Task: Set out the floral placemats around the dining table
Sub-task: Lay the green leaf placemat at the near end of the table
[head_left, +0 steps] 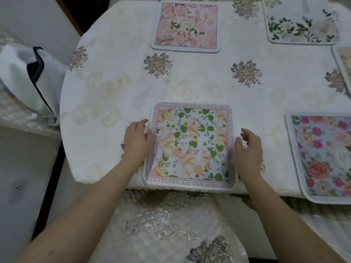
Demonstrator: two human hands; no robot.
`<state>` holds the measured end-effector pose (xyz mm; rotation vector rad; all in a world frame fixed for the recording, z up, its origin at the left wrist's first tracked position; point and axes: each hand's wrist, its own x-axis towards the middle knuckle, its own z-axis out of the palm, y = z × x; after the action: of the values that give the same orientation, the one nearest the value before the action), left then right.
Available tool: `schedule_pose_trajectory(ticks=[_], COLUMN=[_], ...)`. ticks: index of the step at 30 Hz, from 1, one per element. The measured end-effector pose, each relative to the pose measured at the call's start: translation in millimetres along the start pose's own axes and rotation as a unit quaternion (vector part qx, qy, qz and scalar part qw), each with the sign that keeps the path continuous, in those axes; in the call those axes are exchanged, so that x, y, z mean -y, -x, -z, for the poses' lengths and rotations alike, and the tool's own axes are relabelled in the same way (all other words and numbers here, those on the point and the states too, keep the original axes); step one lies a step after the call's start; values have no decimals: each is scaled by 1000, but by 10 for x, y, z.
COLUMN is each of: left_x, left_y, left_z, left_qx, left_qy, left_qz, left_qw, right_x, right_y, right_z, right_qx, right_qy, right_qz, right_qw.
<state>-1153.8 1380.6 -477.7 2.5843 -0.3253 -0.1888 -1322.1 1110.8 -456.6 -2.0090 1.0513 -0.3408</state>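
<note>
A square placemat with green leaves, peach flowers and a lettered border (191, 145) lies flat at the near edge of the dining table (117, 88). My left hand (137, 141) rests on its left edge with relaxed fingers. My right hand (247, 150) sits at its right edge, fingers loosely curled and lifted, holding nothing. A pink floral mat (187, 25) lies at the far side. A white mat with green leaves (302, 23) is at the far right, a bright rose mat (326, 156) at the near right, and a sliver of another mat (344, 63) at the right edge.
The table wears a cream cloth with embroidered grey flowers. A chair with an embroidered cover (167, 224) stands right below me at the table's near edge. Another chair with a white and dark cloth (28, 76) stands at the left.
</note>
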Motion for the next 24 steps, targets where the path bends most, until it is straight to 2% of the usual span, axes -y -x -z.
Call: schedule_pose_trajectory(ticks=[2,4,9,16,19,24], left_x=[-188,-440,-798,-560,-435,-210], left_y=[-69,-144,-437,-568,-605,-666], left_z=[-135,-298,-637,-814,-740,-570], left_qx=[-4,23,75,118,122,126], left_qy=[-38,-52,-86,-186,-196,-215], left_qz=[-80,-140,-167,-221,-234,-226], left_qw=[996,989,979,950,944,942], right_x=[115,228,482,359,269,35], right_y=[-75,-160,-419,-567,-626,-779], right_z=[-166,-424,-1039,-1363,-1280,-882], right_qx=[29,65,108,127,120,106], right_qy=[47,80,111,299,305,330], right_qz=[61,125,206,234,233,175], right_qw=[997,987,966,916,916,922])
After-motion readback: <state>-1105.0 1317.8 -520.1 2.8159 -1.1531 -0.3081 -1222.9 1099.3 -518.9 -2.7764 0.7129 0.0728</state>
